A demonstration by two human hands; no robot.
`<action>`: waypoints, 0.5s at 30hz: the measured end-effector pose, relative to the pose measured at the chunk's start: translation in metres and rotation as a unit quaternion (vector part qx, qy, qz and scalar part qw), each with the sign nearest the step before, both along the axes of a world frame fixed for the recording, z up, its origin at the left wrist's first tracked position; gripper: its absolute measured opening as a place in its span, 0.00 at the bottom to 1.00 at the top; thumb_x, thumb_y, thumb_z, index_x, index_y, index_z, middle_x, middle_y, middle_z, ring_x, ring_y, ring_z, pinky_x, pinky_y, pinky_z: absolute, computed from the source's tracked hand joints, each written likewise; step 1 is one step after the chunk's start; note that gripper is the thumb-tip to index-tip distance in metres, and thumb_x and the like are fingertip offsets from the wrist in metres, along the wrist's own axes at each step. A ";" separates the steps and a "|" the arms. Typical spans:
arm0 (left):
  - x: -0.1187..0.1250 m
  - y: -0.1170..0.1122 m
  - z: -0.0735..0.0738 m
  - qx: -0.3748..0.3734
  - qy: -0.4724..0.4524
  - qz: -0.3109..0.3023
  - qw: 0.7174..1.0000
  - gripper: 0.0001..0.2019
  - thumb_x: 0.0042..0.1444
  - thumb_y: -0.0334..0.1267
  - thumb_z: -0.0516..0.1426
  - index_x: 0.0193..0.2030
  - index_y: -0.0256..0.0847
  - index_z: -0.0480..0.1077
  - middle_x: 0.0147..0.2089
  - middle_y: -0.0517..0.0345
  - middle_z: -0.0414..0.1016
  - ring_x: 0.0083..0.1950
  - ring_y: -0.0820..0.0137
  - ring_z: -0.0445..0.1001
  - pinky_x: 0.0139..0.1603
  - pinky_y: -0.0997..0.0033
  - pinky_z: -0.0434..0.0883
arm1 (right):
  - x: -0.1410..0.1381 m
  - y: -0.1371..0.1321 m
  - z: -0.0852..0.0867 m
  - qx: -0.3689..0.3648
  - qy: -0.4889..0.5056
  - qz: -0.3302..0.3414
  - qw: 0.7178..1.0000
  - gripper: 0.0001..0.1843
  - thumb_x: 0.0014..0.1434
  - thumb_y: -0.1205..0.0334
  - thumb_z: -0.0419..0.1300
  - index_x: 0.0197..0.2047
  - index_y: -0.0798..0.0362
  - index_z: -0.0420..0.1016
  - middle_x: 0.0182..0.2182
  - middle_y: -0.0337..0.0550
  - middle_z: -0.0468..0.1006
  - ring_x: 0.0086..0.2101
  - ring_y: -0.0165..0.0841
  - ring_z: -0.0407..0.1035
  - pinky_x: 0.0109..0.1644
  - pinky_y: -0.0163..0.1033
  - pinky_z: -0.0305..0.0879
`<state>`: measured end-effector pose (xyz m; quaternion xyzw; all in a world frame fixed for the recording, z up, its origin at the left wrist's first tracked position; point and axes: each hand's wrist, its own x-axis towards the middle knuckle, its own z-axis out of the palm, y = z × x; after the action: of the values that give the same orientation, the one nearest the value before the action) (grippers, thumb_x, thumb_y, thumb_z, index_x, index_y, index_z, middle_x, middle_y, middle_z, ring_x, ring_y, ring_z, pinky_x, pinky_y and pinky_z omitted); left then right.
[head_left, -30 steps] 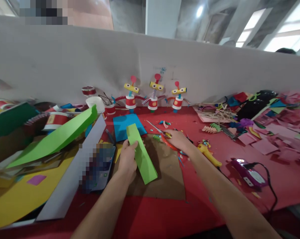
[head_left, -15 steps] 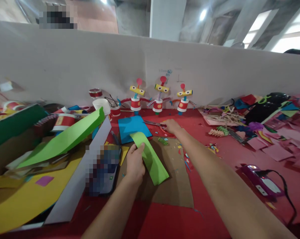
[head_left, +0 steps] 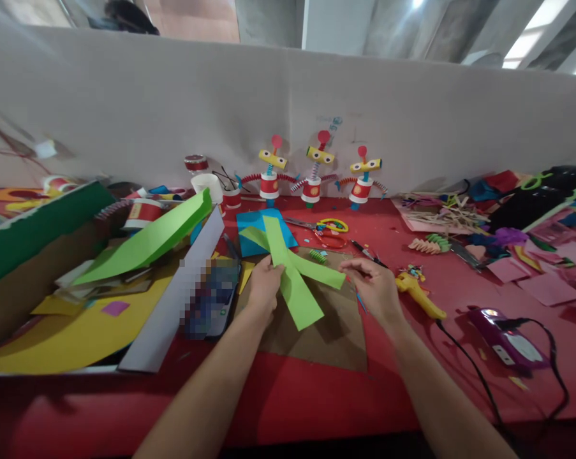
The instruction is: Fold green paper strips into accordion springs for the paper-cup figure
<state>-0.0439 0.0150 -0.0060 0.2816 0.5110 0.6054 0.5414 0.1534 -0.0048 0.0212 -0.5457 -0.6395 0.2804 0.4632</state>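
My left hand (head_left: 263, 287) pinches two crossed strips of light green paper (head_left: 292, 271) where they overlap, above a brown cardboard sheet (head_left: 326, 331). My right hand (head_left: 374, 287) is beside the right end of one strip, fingers curled, touching or almost touching its tip. Red-and-yellow-handled scissors (head_left: 323, 229) lie on the red table beyond the strips, free of my hands. A blue paper square (head_left: 254, 223) lies under the far ends of the strips.
Three paper-cup robot figures (head_left: 316, 175) stand against the white partition. A large green sheet (head_left: 148, 239), yellow card (head_left: 67, 338) and a phone (head_left: 211, 296) lie left. A yellow glue gun (head_left: 419, 293), a purple device (head_left: 501, 328) with cable and paper scraps lie right.
My right hand left the scissors on the table and came back to the green paper. One strip in my left hand has become two crossed strips.
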 end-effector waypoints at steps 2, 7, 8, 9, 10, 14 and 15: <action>-0.002 0.002 -0.004 -0.003 0.037 -0.008 0.999 0.12 0.38 0.26 0.59 0.33 0.39 0.72 0.28 0.55 0.76 0.30 0.67 0.73 0.30 0.72 0.68 | 0.000 -0.011 0.007 0.020 -0.002 0.003 1.000 0.10 0.56 0.57 0.54 0.34 0.52 0.74 0.29 0.43 0.77 0.32 0.34 0.70 0.38 0.39 0.62; -0.009 0.004 -0.001 0.049 0.170 0.058 0.982 0.18 0.36 0.23 0.60 0.36 0.42 0.72 0.37 0.54 0.75 0.45 0.63 0.71 0.41 0.73 0.66 | -0.005 -0.044 0.028 0.115 -0.073 -0.042 0.990 0.11 0.59 0.60 0.51 0.43 0.46 0.72 0.32 0.42 0.73 0.35 0.36 0.66 0.42 0.43 0.60; -0.011 0.004 0.000 0.056 0.205 0.076 0.974 0.19 0.35 0.22 0.61 0.37 0.42 0.72 0.38 0.53 0.74 0.46 0.63 0.70 0.43 0.74 0.65 | -0.006 -0.052 0.035 0.136 -0.086 -0.045 0.986 0.11 0.58 0.61 0.53 0.43 0.45 0.72 0.37 0.44 0.72 0.40 0.38 0.65 0.46 0.46 0.58; -0.012 0.004 0.001 0.057 0.236 0.087 0.966 0.21 0.34 0.22 0.62 0.38 0.42 0.72 0.38 0.53 0.74 0.46 0.63 0.70 0.44 0.74 0.64 | -0.006 -0.060 0.043 0.147 -0.093 -0.040 0.984 0.11 0.56 0.62 0.55 0.43 0.43 0.73 0.41 0.45 0.71 0.44 0.41 0.63 0.48 0.48 0.57; -0.013 0.004 0.001 0.053 0.264 0.090 0.959 0.23 0.34 0.22 0.62 0.40 0.42 0.72 0.36 0.54 0.73 0.45 0.63 0.70 0.44 0.74 0.64 | -0.006 -0.069 0.052 0.152 -0.085 -0.026 0.984 0.11 0.56 0.63 0.56 0.43 0.42 0.73 0.42 0.45 0.71 0.45 0.41 0.63 0.49 0.49 0.56; -0.014 0.005 -0.003 0.022 0.331 0.074 0.940 0.32 0.38 0.28 0.63 0.54 0.41 0.62 0.26 0.62 0.68 0.33 0.67 0.70 0.37 0.72 0.65 | -0.004 -0.107 0.075 0.143 0.043 0.110 0.983 0.09 0.58 0.61 0.54 0.34 0.41 0.75 0.25 0.40 0.72 0.33 0.39 0.66 0.42 0.48 0.61; -0.013 0.005 -0.004 0.023 0.324 0.073 0.943 0.32 0.40 0.29 0.62 0.55 0.41 0.60 0.26 0.63 0.67 0.31 0.69 0.69 0.35 0.73 0.65 | -0.003 -0.119 0.071 0.165 0.067 0.145 0.973 0.07 0.56 0.58 0.56 0.33 0.41 0.75 0.22 0.40 0.71 0.31 0.38 0.66 0.39 0.46 0.62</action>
<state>-0.0574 0.0204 -0.0096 0.4370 0.6639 0.5305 0.2945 0.1499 -0.1241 0.0919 -0.3432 -0.7165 0.2711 0.5435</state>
